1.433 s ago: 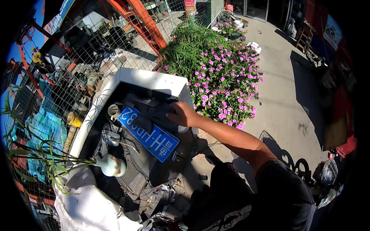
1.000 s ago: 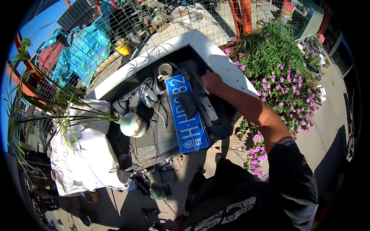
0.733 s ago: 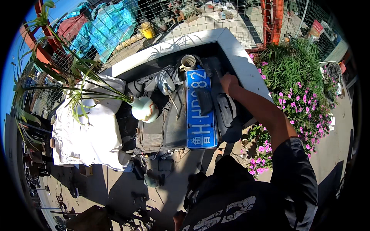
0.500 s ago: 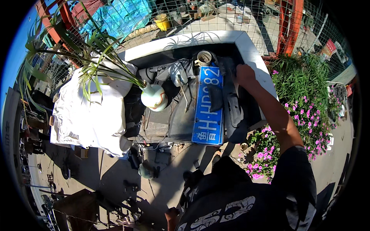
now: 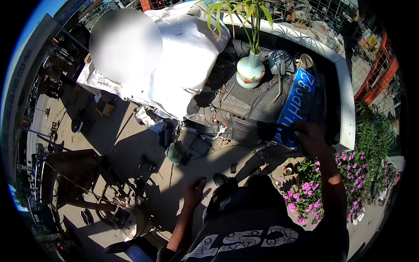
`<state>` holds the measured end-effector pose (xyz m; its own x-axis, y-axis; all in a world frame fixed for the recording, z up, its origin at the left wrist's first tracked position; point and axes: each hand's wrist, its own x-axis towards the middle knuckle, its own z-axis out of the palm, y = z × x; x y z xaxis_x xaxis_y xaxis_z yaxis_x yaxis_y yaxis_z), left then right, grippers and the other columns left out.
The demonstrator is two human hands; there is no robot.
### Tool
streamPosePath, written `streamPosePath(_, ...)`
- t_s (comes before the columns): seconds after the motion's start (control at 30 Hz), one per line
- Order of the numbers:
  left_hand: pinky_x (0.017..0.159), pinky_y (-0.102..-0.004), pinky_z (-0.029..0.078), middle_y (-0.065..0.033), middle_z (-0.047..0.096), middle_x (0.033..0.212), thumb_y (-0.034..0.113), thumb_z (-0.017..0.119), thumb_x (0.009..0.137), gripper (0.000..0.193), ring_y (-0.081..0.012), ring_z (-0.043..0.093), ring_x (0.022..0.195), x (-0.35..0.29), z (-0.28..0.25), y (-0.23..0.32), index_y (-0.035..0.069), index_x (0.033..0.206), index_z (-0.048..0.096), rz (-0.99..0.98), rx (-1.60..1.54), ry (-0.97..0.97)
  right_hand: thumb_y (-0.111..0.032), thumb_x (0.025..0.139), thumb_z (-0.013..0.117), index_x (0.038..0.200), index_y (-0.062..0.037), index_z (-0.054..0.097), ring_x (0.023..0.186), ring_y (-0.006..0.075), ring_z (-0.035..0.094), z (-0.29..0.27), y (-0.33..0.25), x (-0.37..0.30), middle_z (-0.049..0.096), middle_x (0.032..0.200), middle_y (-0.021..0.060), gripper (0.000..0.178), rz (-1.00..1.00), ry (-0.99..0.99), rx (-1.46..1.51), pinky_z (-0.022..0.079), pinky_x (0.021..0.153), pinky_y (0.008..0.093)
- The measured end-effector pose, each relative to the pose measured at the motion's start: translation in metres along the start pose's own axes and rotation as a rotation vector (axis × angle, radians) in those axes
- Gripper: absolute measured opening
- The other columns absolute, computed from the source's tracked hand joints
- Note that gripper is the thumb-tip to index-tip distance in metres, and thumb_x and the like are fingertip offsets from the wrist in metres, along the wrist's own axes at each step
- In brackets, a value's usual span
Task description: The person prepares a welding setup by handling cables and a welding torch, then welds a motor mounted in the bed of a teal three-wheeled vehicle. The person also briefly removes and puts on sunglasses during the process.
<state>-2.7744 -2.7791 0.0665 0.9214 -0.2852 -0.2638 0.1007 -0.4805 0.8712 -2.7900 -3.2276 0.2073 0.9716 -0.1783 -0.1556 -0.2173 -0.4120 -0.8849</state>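
My right hand [image 5: 309, 137] is over the near end of a blue licence plate [image 5: 293, 107] with white characters, its fingers closed round a dark, curved piece [image 5: 268, 131] that juts out to the left. Shadow hides what kind of piece it is. The plate lies in a white-rimmed trough [image 5: 347, 100], covered partly at its near end by the hand and the piece. Low in front of my body, my left hand [image 5: 194, 191] hangs in shade with its fingers curled and nothing visible in them. A pale vase [image 5: 250, 72] holding a green plant stands left of the plate.
A cup [image 5: 305, 62] sits at the plate's far end, and a bent metal rod [image 5: 279, 83] lies beside it. White sheeting [image 5: 183, 65] covers the left side. Pink flowers [image 5: 305, 192] grow at the right. A wire fence [image 5: 318, 22] runs behind. Clutter covers the ground at left.
My right hand has come from the trough's right rim to the plate's near end, now with a dark piece. My left hand has risen. The view has turned leftward.
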Motion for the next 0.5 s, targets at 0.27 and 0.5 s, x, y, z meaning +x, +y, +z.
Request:
streamPosePath(0.27, 0.085, -0.0317, 0.049, -0.0114, 0.062, 0.111, 0.008, 0.065, 0.089, 0.023, -0.0201, 0.063, 0.095, -0.05, -0.071, 0.006, 0.002, 0.111, 0.067, 0.139, -0.266, 0.111, -0.008, 0.085, 0.062, 0.104, 0.0023, 0.063, 0.09, 0.0222, 0.063, 0.235, -0.037, -0.007, 0.067, 0.097, 0.0144, 0.022, 0.047, -0.75, 0.069, 0.048, 0.082, 0.0346)
streamPosePath(0.5, 0.091, -0.0322, 0.047, -0.0117, 0.062, 0.11, 0.009, 0.065, 0.088, 0.024, -0.0234, 0.062, 0.103, -0.139, -0.127, -0.039, 0.001, 0.11, 0.067, -0.034, -0.333, 0.34, -0.007, 0.087, 0.062, 0.097, 0.0031, 0.063, 0.091, 0.0213, 0.064, 0.372, -0.075, 0.03, 0.068, 0.098, 0.0138, 0.015, -0.294, -1.144, 0.082, 0.048, 0.082, 0.0333)
